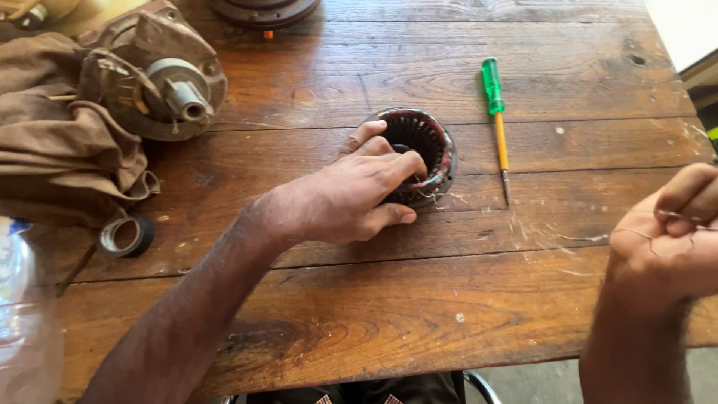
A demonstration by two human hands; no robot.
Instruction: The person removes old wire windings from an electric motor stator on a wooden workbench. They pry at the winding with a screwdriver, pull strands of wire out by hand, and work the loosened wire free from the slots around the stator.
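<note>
Worktop (419,314) carried all. Stator core (441,161) sat under left hand (351,198), fingers hooked inside, gripping rim. Right hand (666,239) clenched on thin wire strands, well apart. Screwdriver (496,120) lay between hands. Likely stripping windings; next pull wants firm hold.

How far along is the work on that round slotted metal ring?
The ring has its slots showing bare, so most wire looks out. The left hand grips it while the right hand pulls thin wire. A few strands at its lower rim remain.
</note>
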